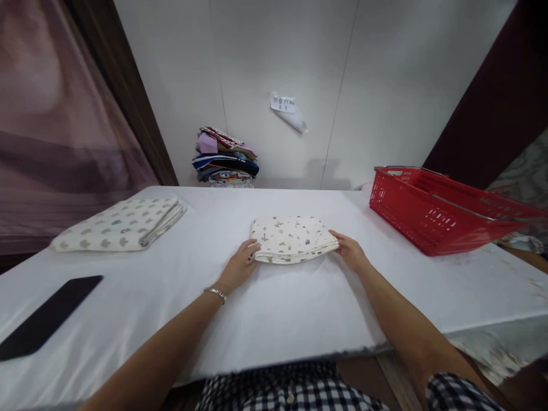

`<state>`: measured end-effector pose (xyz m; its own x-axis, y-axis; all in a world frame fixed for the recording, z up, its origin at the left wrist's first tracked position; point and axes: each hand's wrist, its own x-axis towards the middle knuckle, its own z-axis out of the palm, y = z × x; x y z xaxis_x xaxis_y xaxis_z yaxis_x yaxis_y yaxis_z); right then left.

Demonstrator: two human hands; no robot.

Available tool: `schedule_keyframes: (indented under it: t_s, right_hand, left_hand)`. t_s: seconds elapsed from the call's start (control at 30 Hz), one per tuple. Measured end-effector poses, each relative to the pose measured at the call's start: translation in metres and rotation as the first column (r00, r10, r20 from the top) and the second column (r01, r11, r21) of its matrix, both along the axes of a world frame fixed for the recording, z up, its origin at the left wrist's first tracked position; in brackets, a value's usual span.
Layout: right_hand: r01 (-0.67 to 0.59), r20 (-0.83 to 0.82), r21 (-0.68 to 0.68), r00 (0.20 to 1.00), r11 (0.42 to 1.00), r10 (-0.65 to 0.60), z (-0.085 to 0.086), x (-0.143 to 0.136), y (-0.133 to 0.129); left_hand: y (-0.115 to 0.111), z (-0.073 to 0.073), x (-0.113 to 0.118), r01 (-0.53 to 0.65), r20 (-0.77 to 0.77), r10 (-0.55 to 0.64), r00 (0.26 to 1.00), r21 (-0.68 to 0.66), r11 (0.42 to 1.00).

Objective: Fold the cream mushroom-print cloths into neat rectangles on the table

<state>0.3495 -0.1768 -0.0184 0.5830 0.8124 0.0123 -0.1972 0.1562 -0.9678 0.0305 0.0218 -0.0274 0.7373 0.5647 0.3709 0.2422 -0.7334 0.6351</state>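
Observation:
A folded white cloth (295, 235) with small brown and grey prints lies on the white-covered table (299, 308), layered edges toward me. My left hand (242, 264) grips its near left corner, thumb on top, with a silvery bracelet on the wrist. At the right edge of the same cloth, my right hand (350, 251) is closed on the near corner, its fingertips partly hidden by the fabric. A larger folded cloth (120, 225) with grey prints rests at the table's far left, apart from both hands.
A red plastic basket (411, 220) with metal handles stands at the right. The black flat board (47, 317) lies at the near left. Behind the table's far edge is a stack of folded clothes (225, 160). A paper sign (282, 104) hangs on the wall.

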Motion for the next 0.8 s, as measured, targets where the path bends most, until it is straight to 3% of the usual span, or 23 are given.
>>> schedule_keyframes:
  t_s: [0.17, 0.3, 0.57, 0.7, 0.8]
  right_hand:
    - [-0.066, 0.002, -0.003, 0.998, 0.998, 0.066, 0.008, -0.002, -0.006]
    - [-0.078, 0.054, -0.027, 0.995, 0.997, 0.079, 0.009, -0.002, -0.004]
    - [0.077, 0.246, -0.001, 0.966, 0.997, -0.075, 0.015, -0.002, 0.015]
    - [0.202, 0.343, 0.065, 0.915, 0.977, -0.212, 0.039, 0.011, 0.021]
    - [0.261, 0.425, 0.083, 0.863, 0.962, -0.271, 0.073, 0.024, 0.018]
  left_hand:
    - [0.004, 0.016, 0.001, -0.041, -0.013, 0.044, 0.999, 0.187, 0.981]
    - [0.01, 0.03, 0.002, -0.045, -0.018, 0.051, 0.999, 0.246, 0.968]
    - [0.02, 0.063, 0.016, -0.093, 0.024, 0.09, 0.996, 0.147, 0.985]
    - [0.017, 0.091, 0.023, -0.076, 0.19, 0.053, 0.98, 0.12, 0.99]
    - [0.006, 0.116, 0.027, -0.09, 0.286, 0.093, 0.954, -0.026, 0.996]
